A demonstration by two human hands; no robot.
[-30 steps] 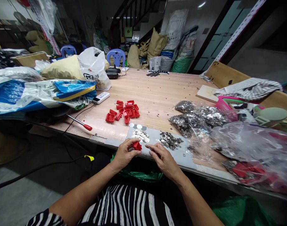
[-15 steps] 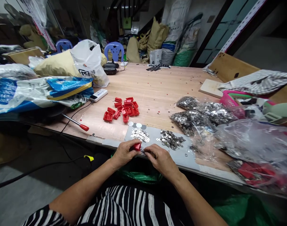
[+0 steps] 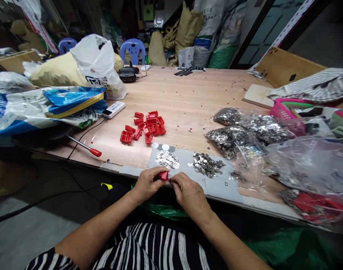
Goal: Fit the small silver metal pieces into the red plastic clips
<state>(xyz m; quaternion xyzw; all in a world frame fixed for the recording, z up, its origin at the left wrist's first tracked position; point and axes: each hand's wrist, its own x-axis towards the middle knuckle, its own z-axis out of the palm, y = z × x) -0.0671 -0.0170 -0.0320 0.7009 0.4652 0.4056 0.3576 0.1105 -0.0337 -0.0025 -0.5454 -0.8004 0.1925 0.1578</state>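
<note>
We are seeing the left hand (image 3: 146, 183) grasping a small red box-shaped plastic housing (image 3: 163, 175) by the near edge of the pale wood tabletop (image 3: 171, 93), while the right hand (image 3: 190, 195) is pinching a slim dark piece (image 3: 169, 180) at its side; tool or part, we are not managing to tell. We are judging the step in hand as working the slim piece against or into the housing; the next move is calling for a steady left grip and good alignment from the right. Counting, we are logging one held housing, one slim piece, and a cluster of loose red plastic housings (image 3: 151, 126), roughly a dozen or more, overlapping too much for an exact figure. On the flat grey mat (image 3: 216, 185) two heaps are lying, bright silver metal pieces (image 3: 167, 159) and darker metal pieces (image 3: 207, 165), both uncountable. Rightward, at least three clear metal-filled plastic bags (image 3: 224, 140) are sitting.
</note>
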